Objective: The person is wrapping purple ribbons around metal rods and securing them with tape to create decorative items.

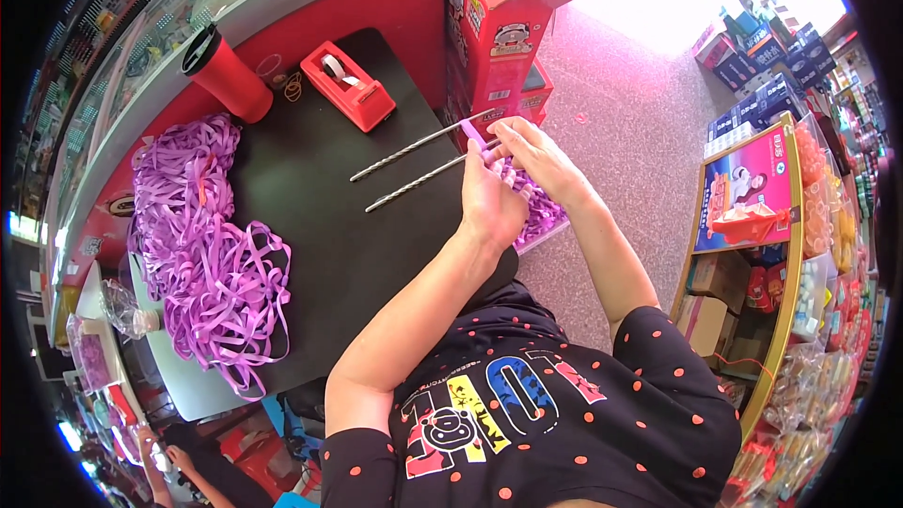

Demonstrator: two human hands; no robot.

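Two thin twisted metal rods, the upper rod (404, 152) and the lower rod (414, 185), lie side by side over the right part of the black tabletop. A flat purple ribbon (473, 135) loops by their right ends. My left hand (494, 199) is closed, its thumb pressing the ribbon beside the lower rod. Against it, my right hand (536, 155) bends its fingers in a pinch around the ribbon near the rod ends; its fingertips are partly hidden. Below both hands, more purple ribbon (543, 216) fills a light-coloured box, partly covered by my hands.
On the black table (329, 198) stand a red tumbler (230, 75) and a red tape dispenser (348, 89). A large tangle of purple ribbon (207, 245) covers its left side. Red cartons (499, 28) rise beyond the table. Shelves with goods (752, 254) line the right; another person's arms (179, 466) show lower left.
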